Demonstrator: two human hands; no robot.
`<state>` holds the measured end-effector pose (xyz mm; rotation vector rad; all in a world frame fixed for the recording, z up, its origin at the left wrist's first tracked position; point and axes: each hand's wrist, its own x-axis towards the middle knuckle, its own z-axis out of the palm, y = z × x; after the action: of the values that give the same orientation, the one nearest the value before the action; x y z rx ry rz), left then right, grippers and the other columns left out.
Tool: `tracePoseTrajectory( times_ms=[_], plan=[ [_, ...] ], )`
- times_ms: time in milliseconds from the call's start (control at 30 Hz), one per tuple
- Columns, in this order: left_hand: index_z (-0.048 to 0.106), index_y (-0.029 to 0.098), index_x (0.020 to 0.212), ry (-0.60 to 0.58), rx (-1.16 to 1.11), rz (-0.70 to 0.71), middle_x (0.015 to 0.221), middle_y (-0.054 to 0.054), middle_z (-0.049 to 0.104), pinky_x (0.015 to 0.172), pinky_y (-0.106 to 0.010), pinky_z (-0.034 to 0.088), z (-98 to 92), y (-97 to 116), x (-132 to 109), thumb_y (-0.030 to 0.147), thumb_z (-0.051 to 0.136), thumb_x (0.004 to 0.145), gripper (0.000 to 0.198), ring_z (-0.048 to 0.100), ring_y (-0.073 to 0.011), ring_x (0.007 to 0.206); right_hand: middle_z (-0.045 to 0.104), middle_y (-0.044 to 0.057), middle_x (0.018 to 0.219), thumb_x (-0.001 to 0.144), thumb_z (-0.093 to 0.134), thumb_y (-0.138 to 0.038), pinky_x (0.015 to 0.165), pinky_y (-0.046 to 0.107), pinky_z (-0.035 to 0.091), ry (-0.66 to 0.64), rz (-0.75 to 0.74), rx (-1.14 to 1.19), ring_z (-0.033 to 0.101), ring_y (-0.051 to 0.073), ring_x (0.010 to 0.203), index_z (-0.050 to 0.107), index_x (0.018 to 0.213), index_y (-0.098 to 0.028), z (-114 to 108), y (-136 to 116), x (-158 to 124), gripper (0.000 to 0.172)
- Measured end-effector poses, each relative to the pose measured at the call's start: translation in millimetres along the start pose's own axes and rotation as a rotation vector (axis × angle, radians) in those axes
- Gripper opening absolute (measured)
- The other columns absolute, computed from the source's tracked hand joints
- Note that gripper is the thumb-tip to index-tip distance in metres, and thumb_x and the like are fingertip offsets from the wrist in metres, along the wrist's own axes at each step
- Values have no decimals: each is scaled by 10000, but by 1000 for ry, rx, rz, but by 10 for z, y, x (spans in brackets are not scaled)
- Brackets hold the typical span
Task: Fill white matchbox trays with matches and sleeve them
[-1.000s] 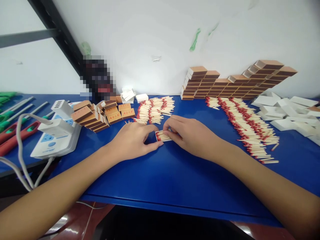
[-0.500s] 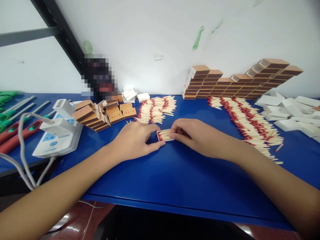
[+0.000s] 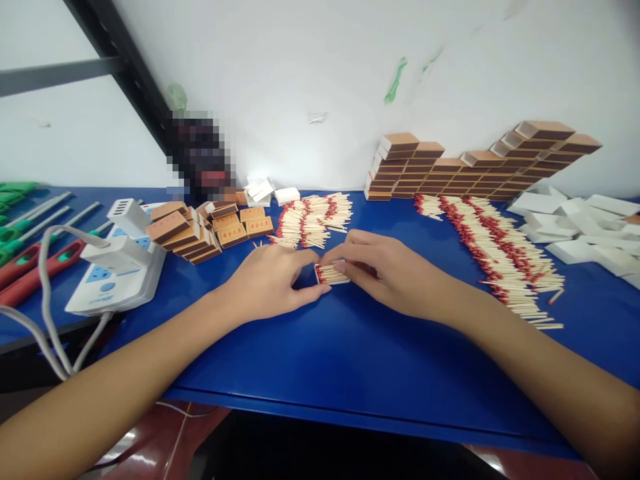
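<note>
"Where was the small white rectangular cardboard tray (image 3: 340,282)?"

"Mid-way between the smooth blue table's (image 3: 310,360) front and back edges! The left hand's (image 3: 265,283) grip, parted just tray-wide, held its left end."

"And the right hand (image 3: 385,267)?"

"Curled close over the slim red-headed wooden matches (image 3: 330,273) inside; whether its grip had one, I couldn't tell!"

"The danger?"

"A hard sideways push could have skewed or spilled them; squeezing might have buckled the tray!"
</note>
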<state>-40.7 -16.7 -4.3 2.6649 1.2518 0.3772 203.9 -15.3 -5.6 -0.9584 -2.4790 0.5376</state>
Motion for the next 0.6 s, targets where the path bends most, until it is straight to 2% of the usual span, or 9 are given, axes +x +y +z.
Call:
tracePoseTrajectory(
  times_ms=[167, 333, 500, 600],
  plan=[
    [717, 201, 961, -24, 10, -16, 662, 15, 628, 571, -274, 306, -21, 16, 5, 514, 662, 927, 320, 553, -135, 571, 576, 49, 924, 1058, 458, -187, 689, 311, 395, -30, -62, -9, 549, 156, 752, 749, 1187, -251, 32, 1, -16, 326],
    [742, 208, 1044, -24, 11, -13, 669, 13, 638, 579, -274, 325, -19, 16, 8, 513, 672, 922, 336, 575, -144, 589, 589, 53, 918, 1042, 471, -170, 683, 312, 400, -4, -60, -33, 560, 161, 751, 755, 1210, -244, 29, 12, -14, 338],
    [751, 223, 1120, -20, 14, -11, 692, 6, 661, 578, -272, 339, -8, -1, -1, 511, 669, 930, 355, 589, -148, 599, 581, 52, 891, 1042, 462, -180, 661, 303, 395, -7, -55, -36, 552, 154, 721, 771, 1154, -212, 19, -20, -23, 331],
    [755, 223, 1106, -3, -2, 6, 687, 11, 667, 578, -269, 347, -5, -3, -9, 522, 676, 924, 359, 597, -147, 600, 606, 38, 856, 1013, 505, -164, 665, 297, 400, 90, -41, 6, 562, 156, 733, 766, 1126, -207, 44, 7, 26, 287]
  ],
)
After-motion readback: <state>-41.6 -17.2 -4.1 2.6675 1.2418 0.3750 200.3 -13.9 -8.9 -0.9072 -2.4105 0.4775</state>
